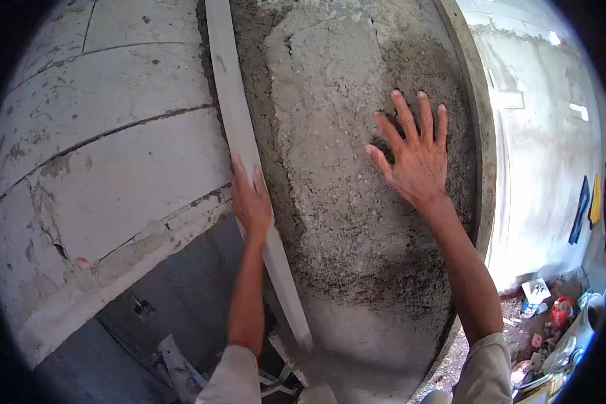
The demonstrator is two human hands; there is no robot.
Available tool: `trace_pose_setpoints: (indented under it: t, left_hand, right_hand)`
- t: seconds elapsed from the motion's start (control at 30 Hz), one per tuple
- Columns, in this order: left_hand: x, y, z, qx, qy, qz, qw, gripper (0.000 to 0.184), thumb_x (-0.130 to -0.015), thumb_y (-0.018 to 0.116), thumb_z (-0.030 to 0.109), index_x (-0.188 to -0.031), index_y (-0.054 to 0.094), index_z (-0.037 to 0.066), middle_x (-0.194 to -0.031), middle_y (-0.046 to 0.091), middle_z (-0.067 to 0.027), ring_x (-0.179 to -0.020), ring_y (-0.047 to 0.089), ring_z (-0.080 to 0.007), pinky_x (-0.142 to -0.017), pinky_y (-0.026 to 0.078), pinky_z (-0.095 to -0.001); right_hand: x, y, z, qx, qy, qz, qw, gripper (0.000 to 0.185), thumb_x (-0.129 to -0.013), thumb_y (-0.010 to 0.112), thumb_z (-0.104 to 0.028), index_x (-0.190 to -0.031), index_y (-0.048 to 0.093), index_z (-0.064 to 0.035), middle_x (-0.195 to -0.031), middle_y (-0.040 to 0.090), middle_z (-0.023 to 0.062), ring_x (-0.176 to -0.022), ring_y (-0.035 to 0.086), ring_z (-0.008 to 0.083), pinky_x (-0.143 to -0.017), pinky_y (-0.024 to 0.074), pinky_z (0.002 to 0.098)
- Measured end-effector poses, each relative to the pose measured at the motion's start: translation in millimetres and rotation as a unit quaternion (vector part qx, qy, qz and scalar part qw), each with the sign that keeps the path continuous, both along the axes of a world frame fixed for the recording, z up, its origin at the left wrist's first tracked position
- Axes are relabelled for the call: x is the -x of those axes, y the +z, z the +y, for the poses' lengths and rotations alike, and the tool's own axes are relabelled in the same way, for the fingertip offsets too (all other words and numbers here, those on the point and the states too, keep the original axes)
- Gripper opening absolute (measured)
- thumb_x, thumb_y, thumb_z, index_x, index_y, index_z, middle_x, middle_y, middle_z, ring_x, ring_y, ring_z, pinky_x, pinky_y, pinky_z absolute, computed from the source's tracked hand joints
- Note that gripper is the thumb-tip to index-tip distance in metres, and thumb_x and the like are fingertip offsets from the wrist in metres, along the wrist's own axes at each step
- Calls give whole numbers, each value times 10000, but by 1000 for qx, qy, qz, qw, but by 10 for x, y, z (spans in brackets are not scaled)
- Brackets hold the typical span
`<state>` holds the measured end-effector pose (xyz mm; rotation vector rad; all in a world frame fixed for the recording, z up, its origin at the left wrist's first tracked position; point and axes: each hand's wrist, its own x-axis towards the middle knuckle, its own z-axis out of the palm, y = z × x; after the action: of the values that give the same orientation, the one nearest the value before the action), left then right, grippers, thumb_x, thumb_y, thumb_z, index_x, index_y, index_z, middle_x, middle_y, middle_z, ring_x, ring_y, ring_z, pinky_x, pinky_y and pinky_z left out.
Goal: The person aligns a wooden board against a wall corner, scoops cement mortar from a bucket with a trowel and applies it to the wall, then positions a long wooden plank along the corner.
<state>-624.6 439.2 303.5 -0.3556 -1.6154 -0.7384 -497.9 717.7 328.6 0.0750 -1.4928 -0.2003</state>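
A long, pale, straight batten (pixel 230 81) runs steeply along the left edge of a rough, plastered wall strip (pixel 337 168). My left hand (pixel 251 204) is closed on the batten near its middle, the fingers at one edge and the thumb at the other. Slight blur softens those fingertips. Against the grey, gritty plaster on the right, my right hand (pixel 419 161) lies flat with its fingers spread, holding nothing. The plaster looks darker and coarser near the right side and lower down, and smoother at the bottom.
Large pale blocks (pixel 135 175) form the wall at left, above a dark opening (pixel 182 289). A narrow upright edge strip (pixel 481 135) bounds the plaster at right. Beyond it, clothes (pixel 580 210) hang on a wall, and a littered heap (pixel 552 330) covers the floor.
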Motion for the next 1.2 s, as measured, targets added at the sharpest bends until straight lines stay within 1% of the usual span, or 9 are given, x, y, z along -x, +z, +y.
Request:
trace_pose_setpoints:
  t: [0.17,0.23,0.37,0.53,0.67,0.83,0.9,1.03,1.2]
  left_hand:
    - [107,-1777,-110,50,66,-50,995,579,-957,508,186,-1423,259,-50,-1323,437,-296,-1178,473,-438,-970,394,-480]
    - [260,-2157,-201,78,73,13,994,583,-960,498,197,-1407,253,-84,-1312,430,-316,-1187,460,-451,-973,392,-478]
    - [42,-1499,-117,34,13,-32,999,593,-962,495,228,-1430,244,-38,-1317,428,-309,-1175,464,-456,-949,405,-479]
    - [165,169,-80,16,34,62,997,589,-969,484,269,-1474,234,96,-1294,490,-244,-1135,507,-431,-878,447,-485]
    - [173,1138,-111,22,47,61,997,579,-976,464,282,-1478,235,107,-1285,504,-246,-1122,519,-427,-873,452,-470]
    - [218,731,-106,24,28,81,996,568,-973,468,263,-1471,252,96,-1276,509,-253,-1098,533,-425,-883,447,-463]
    - [220,149,-56,25,49,120,991,562,-970,480,242,-1463,266,79,-1247,518,-248,-1069,541,-432,-874,448,-468]
    - [82,-1147,-35,32,39,38,998,571,-963,502,198,-1460,256,63,-1203,511,-258,-1043,534,-448,-856,444,-477]
    - [38,-918,-8,25,31,21,999,586,-964,507,198,-1466,235,68,-1192,512,-260,-1051,528,-446,-851,447,-473]
  right_hand:
    - [-25,-7,-7,11,-5,-12,1000,474,-878,543,-508,-1220,593,-184,-1489,300,70,-1391,200,355,-1138,92,579]
    - [-38,12,-19,13,-10,-6,1000,474,-883,536,-512,-1224,590,-188,-1495,288,69,-1394,191,354,-1140,85,580]
    - [-15,1,-8,19,1,-25,999,488,-888,522,-506,-1257,573,-192,-1508,270,75,-1412,153,356,-1140,71,584]
    - [-28,16,-7,20,4,-23,1000,485,-884,528,-508,-1237,586,-181,-1500,284,91,-1409,161,368,-1137,63,592]
    - [-39,25,6,15,4,-27,1000,477,-877,545,-501,-1224,593,-177,-1490,300,99,-1403,176,375,-1132,68,598]
    - [-50,14,-7,6,12,-18,1000,468,-864,570,-481,-1218,595,-175,-1485,309,93,-1399,185,375,-1128,85,594]
    - [-52,13,-13,7,8,-24,1000,468,-862,569,-481,-1217,595,-177,-1487,307,88,-1398,184,374,-1129,85,592]
    - [-32,7,-25,14,4,-25,1000,465,-868,558,-488,-1221,593,-188,-1488,304,74,-1398,180,367,-1132,83,586]
    - [5,26,-8,13,-13,-15,1000,476,-879,532,-511,-1231,587,-195,-1486,301,74,-1400,172,360,-1135,73,585]
